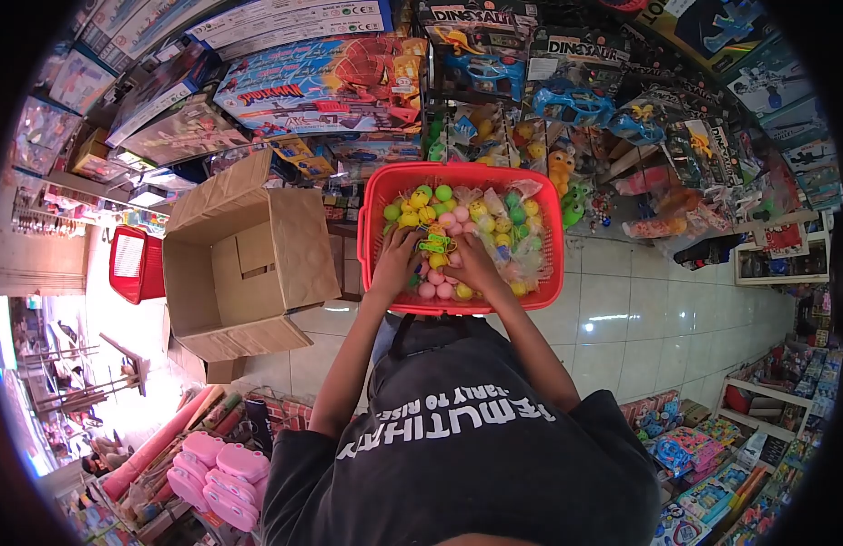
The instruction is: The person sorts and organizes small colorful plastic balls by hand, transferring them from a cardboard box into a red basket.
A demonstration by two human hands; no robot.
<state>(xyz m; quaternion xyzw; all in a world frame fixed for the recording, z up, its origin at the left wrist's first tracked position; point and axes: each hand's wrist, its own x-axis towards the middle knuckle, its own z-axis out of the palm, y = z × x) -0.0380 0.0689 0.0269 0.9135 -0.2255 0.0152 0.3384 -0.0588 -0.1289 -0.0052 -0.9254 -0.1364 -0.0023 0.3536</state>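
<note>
A red plastic basket [370, 196] stands right in front of my body, filled with small yellow, green and pink balls, some in clear plastic bags. My left hand [399, 259] reaches into its left half, fingers spread over the balls. From the right, my right hand [474, 264] lies on the pink and yellow balls, its fingers apart. Between the two hands sits a small bright green and yellow item [436, 241], near the fingertips of both. Whether either hand touches it is unclear.
An open, empty cardboard box [248, 264] stands left of the basket, with another red basket [137, 264] beyond it. Boxed and bagged toys [321, 86] fill the shelves ahead. Pink containers [223, 478] are at lower left, packaged toys [690, 446] at lower right.
</note>
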